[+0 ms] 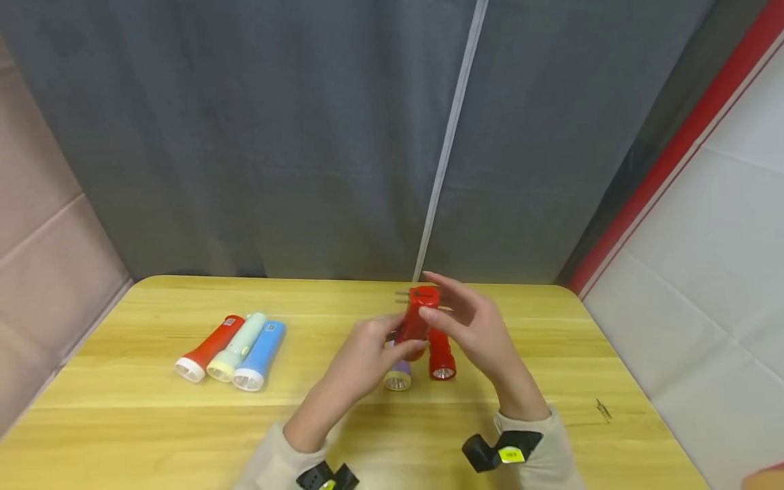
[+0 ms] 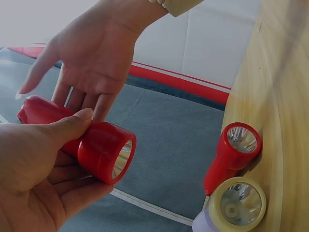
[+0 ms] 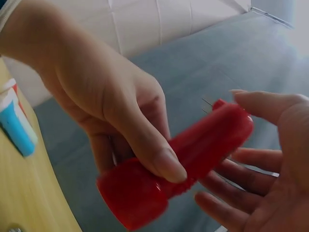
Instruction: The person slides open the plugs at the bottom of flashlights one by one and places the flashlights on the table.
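A red flashlight is held up over the table, gripped by my left hand with the thumb along its neck. Its clear lens faces away from my right hand in the left wrist view. Two thin metal prongs stick out sideways at the tail. At that tail end is my right hand, its thumb tip right by the edge and its fingers loosely extended behind. Below and partly hidden by the hands lie a second red flashlight and a purple flashlight with a cream head.
On the left of the wooden table lie three more flashlights side by side: a red one, a pale green one and a blue one. A grey curtain hangs behind the table. A dark mark shows on the right.
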Action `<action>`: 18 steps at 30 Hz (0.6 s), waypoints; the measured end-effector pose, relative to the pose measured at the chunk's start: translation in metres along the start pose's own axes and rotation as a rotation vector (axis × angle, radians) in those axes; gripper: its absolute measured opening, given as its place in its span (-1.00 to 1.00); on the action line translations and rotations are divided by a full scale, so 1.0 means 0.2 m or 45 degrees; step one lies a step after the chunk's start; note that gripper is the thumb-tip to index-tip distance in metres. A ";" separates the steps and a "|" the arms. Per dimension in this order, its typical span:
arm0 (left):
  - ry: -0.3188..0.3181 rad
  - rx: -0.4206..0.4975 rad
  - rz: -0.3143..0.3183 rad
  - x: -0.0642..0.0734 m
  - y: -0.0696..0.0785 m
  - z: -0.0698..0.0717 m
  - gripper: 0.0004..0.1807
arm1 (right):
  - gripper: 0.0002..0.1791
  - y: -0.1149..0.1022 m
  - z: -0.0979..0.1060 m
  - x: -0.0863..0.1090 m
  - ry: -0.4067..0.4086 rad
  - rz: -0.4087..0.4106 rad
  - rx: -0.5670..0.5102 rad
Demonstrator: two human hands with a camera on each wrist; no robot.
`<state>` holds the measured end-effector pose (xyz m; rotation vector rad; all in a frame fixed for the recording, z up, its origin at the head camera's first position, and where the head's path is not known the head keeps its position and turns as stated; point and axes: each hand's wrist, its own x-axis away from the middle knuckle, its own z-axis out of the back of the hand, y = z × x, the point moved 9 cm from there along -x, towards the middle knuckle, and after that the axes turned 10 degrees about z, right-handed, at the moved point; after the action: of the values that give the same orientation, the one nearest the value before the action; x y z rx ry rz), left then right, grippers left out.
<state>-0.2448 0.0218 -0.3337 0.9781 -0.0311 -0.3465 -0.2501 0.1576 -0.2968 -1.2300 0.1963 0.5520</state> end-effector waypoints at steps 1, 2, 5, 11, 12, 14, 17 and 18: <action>0.001 0.002 0.006 0.00 0.00 0.00 -0.63 | -0.41 -0.01 0.00 0.00 0.004 0.015 0.006; 0.000 0.001 0.009 0.00 -0.01 0.00 -0.65 | -0.40 -0.01 0.01 0.00 0.007 0.028 0.003; -0.015 -0.002 0.026 0.00 -0.01 0.00 -0.68 | -0.41 -0.02 0.01 0.00 0.019 0.047 0.023; -0.065 -0.019 0.055 -0.01 -0.02 -0.03 -0.66 | -0.49 0.00 0.02 -0.01 0.077 -0.020 0.096; -0.081 -0.014 0.062 -0.01 -0.02 -0.03 -0.66 | -0.50 0.01 0.03 -0.01 0.084 -0.035 0.114; -0.116 -0.003 0.076 -0.01 -0.03 -0.04 -0.66 | -0.51 0.02 0.03 0.00 0.091 -0.063 0.155; -0.149 -0.001 0.078 0.01 -0.05 -0.05 -0.65 | -0.52 0.05 0.02 0.00 0.090 -0.100 0.188; -0.155 -0.003 0.079 0.01 -0.06 -0.06 -0.65 | -0.53 0.06 0.02 0.00 0.088 -0.115 0.191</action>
<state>-0.2435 0.0246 -0.3495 0.9510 -0.1714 -0.3485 -0.2563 0.1643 -0.3061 -1.1074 0.2350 0.4090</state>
